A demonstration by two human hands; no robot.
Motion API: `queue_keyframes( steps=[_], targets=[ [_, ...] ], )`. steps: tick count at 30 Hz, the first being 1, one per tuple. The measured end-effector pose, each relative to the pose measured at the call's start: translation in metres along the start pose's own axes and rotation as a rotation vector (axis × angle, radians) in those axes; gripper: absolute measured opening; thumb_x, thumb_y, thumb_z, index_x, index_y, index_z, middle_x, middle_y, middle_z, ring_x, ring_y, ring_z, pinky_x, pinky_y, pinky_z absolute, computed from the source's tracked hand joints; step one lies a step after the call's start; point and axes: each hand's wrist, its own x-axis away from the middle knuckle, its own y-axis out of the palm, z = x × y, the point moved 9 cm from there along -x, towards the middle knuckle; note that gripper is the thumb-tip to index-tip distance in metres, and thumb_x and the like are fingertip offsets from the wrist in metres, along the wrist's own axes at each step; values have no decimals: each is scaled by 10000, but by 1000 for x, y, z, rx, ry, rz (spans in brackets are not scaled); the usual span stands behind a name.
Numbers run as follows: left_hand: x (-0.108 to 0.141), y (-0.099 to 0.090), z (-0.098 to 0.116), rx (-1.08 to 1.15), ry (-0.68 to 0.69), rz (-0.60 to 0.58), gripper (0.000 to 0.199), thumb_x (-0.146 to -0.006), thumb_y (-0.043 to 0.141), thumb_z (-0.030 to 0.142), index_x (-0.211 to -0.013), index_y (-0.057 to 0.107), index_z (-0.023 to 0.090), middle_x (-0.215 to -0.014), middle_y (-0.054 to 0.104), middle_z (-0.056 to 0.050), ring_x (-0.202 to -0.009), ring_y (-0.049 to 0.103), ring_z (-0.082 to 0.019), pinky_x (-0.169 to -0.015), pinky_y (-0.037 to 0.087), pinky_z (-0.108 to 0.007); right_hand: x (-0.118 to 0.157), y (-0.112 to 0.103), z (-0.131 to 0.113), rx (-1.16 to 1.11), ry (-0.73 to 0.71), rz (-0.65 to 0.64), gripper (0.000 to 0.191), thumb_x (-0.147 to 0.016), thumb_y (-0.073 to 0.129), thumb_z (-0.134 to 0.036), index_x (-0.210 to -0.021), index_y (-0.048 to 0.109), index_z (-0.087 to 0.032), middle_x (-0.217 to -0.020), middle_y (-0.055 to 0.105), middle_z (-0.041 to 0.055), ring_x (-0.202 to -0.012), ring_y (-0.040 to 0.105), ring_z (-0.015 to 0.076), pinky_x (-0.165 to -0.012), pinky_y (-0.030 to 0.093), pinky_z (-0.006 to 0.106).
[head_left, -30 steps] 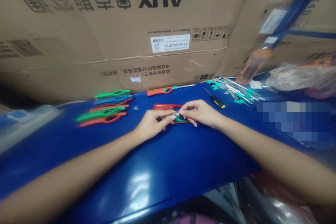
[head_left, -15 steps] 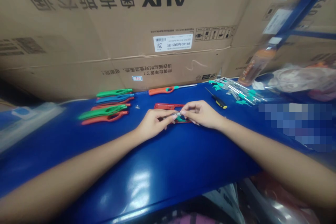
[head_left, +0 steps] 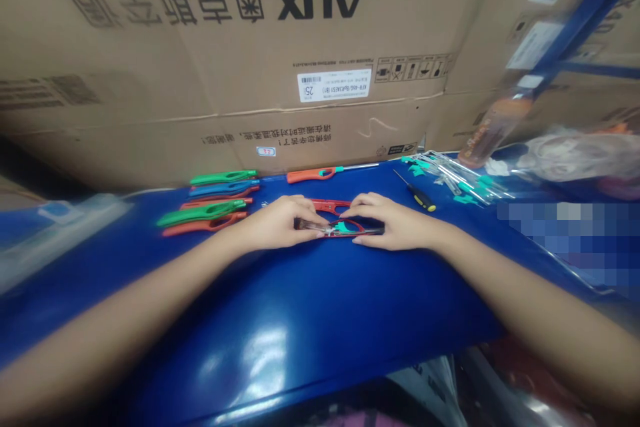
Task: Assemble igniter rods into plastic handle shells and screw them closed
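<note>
- Head view: left hand (head_left: 280, 223) grasps the left end of the red front shell (head_left: 354, 233).
- Right hand (head_left: 400, 223) grips its right end between thumb and fingers.
- That shell, a green piece (head_left: 343, 227) inside, sits between both hands; whether it touches the table (head_left: 320, 320) I cannot tell.
- Rear shell (head_left: 327, 205) lies just behind.
- Screwdriver (head_left: 423, 199) lies beyond the right hand.

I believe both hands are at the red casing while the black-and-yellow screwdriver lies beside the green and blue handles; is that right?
Not quite: the head view shows the screwdriver away from the green and blue handles, beside the pile of metal rods. The left hand and right hand are at the red casing.
</note>
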Motion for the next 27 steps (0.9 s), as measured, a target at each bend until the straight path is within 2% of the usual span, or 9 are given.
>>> queue_keyframes(
  steps=[4, 9, 14, 19, 21, 24, 27],
  targets=[
    [0, -1, 2, -60, -6, -27, 245, -864, 718, 290, -1100, 771, 252, -963, 756, -43, -915, 654, -195, -852, 477, -291, 0, 8, 3, 84, 38, -54, 473, -900, 648, -436, -1341, 607, -269, -1245, 592, 102, -1134, 544, 279, -1011, 415, 480],
    [0, -2, 2, -102, -76, -22, 278, -794, 775, 284, -1064, 771, 219, -936, 751, -49, -807, 669, -189, -736, 489, -270, 0, 8, 4, 94, 45, -58, 432, -920, 625, -412, -1319, 627, -246, -1196, 608, 115, -1092, 561, 273, -981, 432, 468],
    [1, -3, -1, -54, -154, -33, 153, -849, 703, 260, -963, 793, 214, -894, 766, -48, -750, 673, -170, -683, 482, -248, -1, 8, 4, 79, 47, -73, 425, -926, 616, -372, -1325, 619, -225, -1144, 636, 113, -1060, 586, 261, -971, 450, 452],
    [1, 0, 8, 41, -85, -92, 186, -883, 660, 271, -999, 796, 218, -896, 773, -51, -737, 682, -160, -670, 483, -236, -1, 9, 2, 62, 34, -78, 413, -927, 608, -335, -1323, 623, -220, -1132, 659, 117, -1034, 609, 255, -964, 459, 444],
    [1, 1, 11, 14, -57, -101, 197, -882, 655, 263, -1015, 790, 211, -900, 764, -57, -745, 676, -160, -678, 484, -236, -1, 9, 2, 60, 36, -82, 413, -926, 608, -334, -1323, 624, -221, -1127, 663, 116, -1024, 613, 253, -965, 459, 447],
    [2, 1, 11, -69, -86, -105, 201, -861, 670, 262, -1020, 775, 197, -871, 740, -52, -697, 648, -152, -634, 467, -232, 0, 7, 2, 68, 41, -75, 431, -923, 612, -348, -1336, 617, -227, -1115, 653, 111, -1027, 600, 254, -961, 466, 449],
    [3, 1, 8, -88, -132, -97, 182, -857, 665, 246, -994, 776, 199, -861, 742, -49, -698, 654, -157, -622, 462, -231, 0, 3, -4, 92, 15, -37, 496, -906, 640, -383, -1380, 589, -249, -1222, 599, 124, -1132, 548, 273, -1005, 449, 468]
  ],
)
